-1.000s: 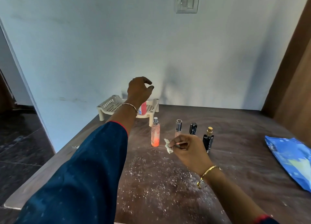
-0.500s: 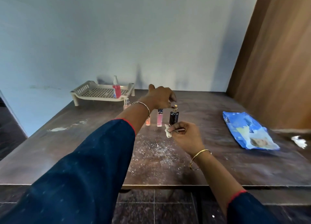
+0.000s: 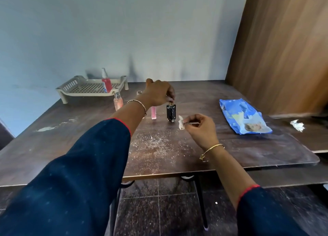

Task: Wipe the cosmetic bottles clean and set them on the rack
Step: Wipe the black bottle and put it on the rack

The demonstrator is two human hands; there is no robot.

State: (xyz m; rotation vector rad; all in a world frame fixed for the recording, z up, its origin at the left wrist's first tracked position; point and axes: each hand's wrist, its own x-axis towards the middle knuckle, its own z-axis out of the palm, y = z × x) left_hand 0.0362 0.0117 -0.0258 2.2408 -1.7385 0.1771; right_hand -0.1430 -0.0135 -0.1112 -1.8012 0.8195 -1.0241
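Observation:
My left hand (image 3: 158, 93) pinches the gold cap of a black bottle (image 3: 171, 112) that stands on the dark table (image 3: 248, 147). Just right of it, my right hand (image 3: 200, 127) pinches a small crumpled white wipe (image 3: 181, 122). A slim pink bottle (image 3: 153, 112) stands left of the black one, partly behind my left wrist. Farther left stands a peach spray bottle (image 3: 118, 101). A beige plastic rack (image 3: 85, 89) at the back left holds a red spray bottle (image 3: 106, 83). A small bottle top (image 3: 139, 92) peeks out behind my left hand.
A blue pack of wipes (image 3: 243, 117) lies at the right of the table, with a crumpled used wipe (image 3: 297, 125) beyond it. White powder (image 3: 154, 147) is scattered on the tabletop in front. A wooden panel (image 3: 284, 49) rises at the right; the wall is behind.
My left hand came away from the rack, leaving the red bottle on it, and now pinches the black bottle's cap. The view has pulled back and turned right. My right hand keeps the wipe.

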